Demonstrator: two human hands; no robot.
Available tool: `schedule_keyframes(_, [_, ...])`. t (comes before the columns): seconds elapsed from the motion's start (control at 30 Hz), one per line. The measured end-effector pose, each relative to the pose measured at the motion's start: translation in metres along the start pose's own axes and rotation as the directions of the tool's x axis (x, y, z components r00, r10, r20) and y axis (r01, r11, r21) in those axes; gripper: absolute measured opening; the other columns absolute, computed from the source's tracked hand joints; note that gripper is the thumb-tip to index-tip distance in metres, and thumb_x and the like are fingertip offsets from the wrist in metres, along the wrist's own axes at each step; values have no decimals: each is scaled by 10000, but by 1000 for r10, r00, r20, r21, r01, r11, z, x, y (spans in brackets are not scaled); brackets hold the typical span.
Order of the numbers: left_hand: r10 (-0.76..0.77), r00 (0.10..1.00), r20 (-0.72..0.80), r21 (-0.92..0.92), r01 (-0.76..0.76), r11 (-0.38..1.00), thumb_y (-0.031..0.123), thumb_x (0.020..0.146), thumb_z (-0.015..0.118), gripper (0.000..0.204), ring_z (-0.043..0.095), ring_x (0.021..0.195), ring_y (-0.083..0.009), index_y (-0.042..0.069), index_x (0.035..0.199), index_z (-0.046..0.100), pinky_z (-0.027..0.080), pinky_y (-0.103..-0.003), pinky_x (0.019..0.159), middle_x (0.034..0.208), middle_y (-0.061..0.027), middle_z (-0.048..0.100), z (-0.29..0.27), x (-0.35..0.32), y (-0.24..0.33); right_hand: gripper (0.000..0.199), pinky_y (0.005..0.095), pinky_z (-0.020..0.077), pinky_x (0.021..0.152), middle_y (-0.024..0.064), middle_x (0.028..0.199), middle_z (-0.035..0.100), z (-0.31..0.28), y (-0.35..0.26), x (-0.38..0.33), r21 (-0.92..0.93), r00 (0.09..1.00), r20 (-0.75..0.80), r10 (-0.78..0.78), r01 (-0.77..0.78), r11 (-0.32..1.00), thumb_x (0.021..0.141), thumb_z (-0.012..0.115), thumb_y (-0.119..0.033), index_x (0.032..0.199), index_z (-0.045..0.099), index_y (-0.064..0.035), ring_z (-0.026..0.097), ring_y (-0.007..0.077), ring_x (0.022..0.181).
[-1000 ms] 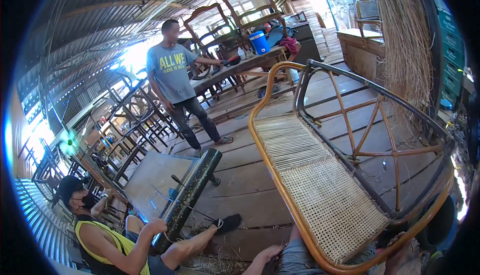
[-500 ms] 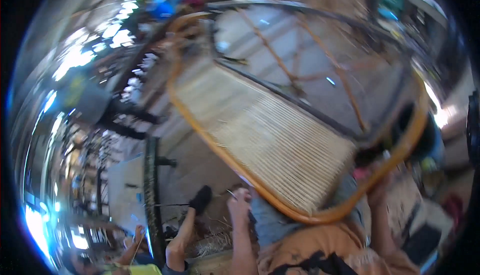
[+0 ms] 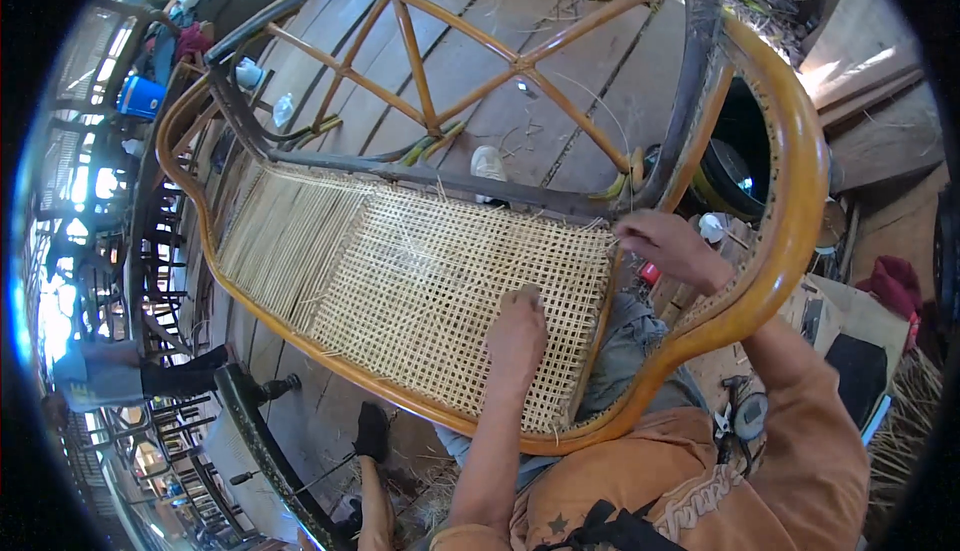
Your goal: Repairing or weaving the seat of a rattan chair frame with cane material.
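A wooden bench or chair frame (image 3: 435, 413), with curved orange-brown rails, lies across my lap. Its cane panel (image 3: 440, 271) is open lattice on the right and mostly parallel strands on the left. My left hand (image 3: 518, 336) is over the lattice near its right end, fingers curled closed; what they hold, if anything, is hidden. My right arm passes behind the looped orange armrest (image 3: 800, 181). The right hand (image 3: 672, 249) is at the panel's far right corner, fingers pinched together at the edge strands. A thin pale strand seems to arc above that corner.
Past the panel stands a dark rail with crossed orange rods (image 3: 520, 63). A dark bucket (image 3: 735, 166) is behind the armrest. Tools, including a hammer (image 3: 735, 383), lie at my right. Another person's leg (image 3: 375, 491) and a dark frame (image 3: 255, 431) are at lower left.
My left hand has moved from beside the frame up onto the lattice. My right hand has come from the armrest to the panel's far corner. The view has shifted and sharpened.
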State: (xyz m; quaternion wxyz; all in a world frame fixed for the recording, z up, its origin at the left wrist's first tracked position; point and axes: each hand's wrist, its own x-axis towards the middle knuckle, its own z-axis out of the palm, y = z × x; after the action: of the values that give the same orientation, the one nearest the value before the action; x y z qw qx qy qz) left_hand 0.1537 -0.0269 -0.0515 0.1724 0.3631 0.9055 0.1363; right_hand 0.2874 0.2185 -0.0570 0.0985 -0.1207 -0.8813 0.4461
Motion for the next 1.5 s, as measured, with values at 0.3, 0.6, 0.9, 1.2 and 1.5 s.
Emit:
schedule_keyframes(0.3, [236,949,211,-359,-150,921,294,949,459,303,613,835,-390,59,1085,595,488,-468,713,898,-184,621,29,59,21,127,430,462,808,80,909,651,25,56,64,-688,824,537,183,302,659,737,625,-133,846,684,-105,615,265,977])
schedule_keyframes(0.6, [134,628,766,-621,673,402,329,933,524,358,489,488,-99,51,712,570,396,-258,443,711,-67,624,34,115,15,126,404,424,812,23,876,628,26,53,81,-692,775,607,178,405,597,765,588,-195,820,698,-167,576,226,930])
schedule_keyframes(0.9, [-12,660,751,-597,687,413,214,854,529,268,447,435,-128,76,626,508,377,-291,421,583,-36,513,45,115,13,173,427,516,696,116,857,702,19,31,100,-712,591,621,515,150,686,774,611,-185,853,718,-75,680,283,850])
schedule_keyframes(1.2, [-14,649,760,-598,708,375,194,865,510,225,484,455,-99,41,704,549,393,-265,406,688,-53,569,38,110,1,202,418,535,717,175,888,686,23,29,106,-689,574,601,556,20,724,790,552,-132,871,694,-13,675,321,860])
schedule_keyframes(1.5, [2,684,730,-617,658,432,258,896,519,288,498,464,-107,3,795,608,404,-257,422,658,-57,566,35,107,1,170,410,539,674,161,817,678,29,41,92,-698,684,570,455,112,707,761,543,-117,798,687,-33,676,312,800])
